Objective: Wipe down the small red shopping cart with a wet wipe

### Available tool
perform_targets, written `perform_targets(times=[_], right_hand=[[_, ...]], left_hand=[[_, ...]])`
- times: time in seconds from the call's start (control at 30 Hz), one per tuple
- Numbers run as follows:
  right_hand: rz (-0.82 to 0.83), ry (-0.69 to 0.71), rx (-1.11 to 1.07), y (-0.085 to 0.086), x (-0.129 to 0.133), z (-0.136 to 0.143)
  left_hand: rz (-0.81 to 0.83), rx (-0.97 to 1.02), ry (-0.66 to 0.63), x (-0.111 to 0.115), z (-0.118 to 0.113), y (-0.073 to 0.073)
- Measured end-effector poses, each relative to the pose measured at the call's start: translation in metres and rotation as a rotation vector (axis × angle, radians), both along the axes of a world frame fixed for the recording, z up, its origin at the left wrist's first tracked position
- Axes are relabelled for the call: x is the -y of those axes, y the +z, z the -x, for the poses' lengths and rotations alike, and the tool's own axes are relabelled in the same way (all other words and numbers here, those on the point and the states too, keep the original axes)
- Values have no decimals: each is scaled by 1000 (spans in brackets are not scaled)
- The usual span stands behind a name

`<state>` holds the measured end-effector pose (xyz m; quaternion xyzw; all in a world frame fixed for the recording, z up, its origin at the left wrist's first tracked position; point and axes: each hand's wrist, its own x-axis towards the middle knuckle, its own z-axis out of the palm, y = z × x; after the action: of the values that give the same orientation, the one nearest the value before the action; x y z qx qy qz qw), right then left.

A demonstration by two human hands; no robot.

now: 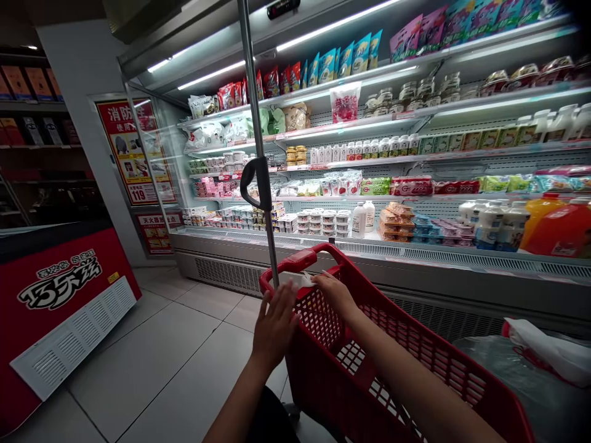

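Note:
The red plastic shopping cart [397, 332], with lattice sides, stands in front of me, and I see none of its contents. My right hand [335, 293] is at its near-left rim, fingers closed on a white tissue-like piece [298, 280] lying against the red rim. Just to the left, my left hand [276, 323] is raised with its fingers stretched out, close to the cart's corner, holding nothing. Whether its fingertips touch the rim or the white piece I cannot tell. A metal pole [258, 123] with a black grip [258, 183] rises from that corner.
An open refrigerated display [369, 246] with dairy cups, bottles and bags runs along the far side. A red freezer [60, 307] stands at left, a fire-notice panel [136, 154] behind. Tiled floor [184, 351] lies between. A clear plastic bag [503, 369] is at right.

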<state>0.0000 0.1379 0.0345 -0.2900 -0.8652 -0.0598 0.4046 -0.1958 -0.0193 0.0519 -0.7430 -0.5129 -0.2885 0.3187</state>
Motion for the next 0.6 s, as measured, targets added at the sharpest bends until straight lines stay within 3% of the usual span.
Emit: perform_targets(times=[0.1, 0.2, 0.3, 0.6], right_hand=[[-13, 41, 18, -7, 8, 6], [-52, 181, 77, -13, 10, 9], [-57, 271, 135, -15, -4, 0], [112, -1, -12, -5, -79, -64]], left_hand=[[114, -76, -9, -3, -12, -8], [183, -8, 98, -14, -28, -11], [276, 27, 193, -27, -43, -8], [421, 29, 175, -33, -48, -3]])
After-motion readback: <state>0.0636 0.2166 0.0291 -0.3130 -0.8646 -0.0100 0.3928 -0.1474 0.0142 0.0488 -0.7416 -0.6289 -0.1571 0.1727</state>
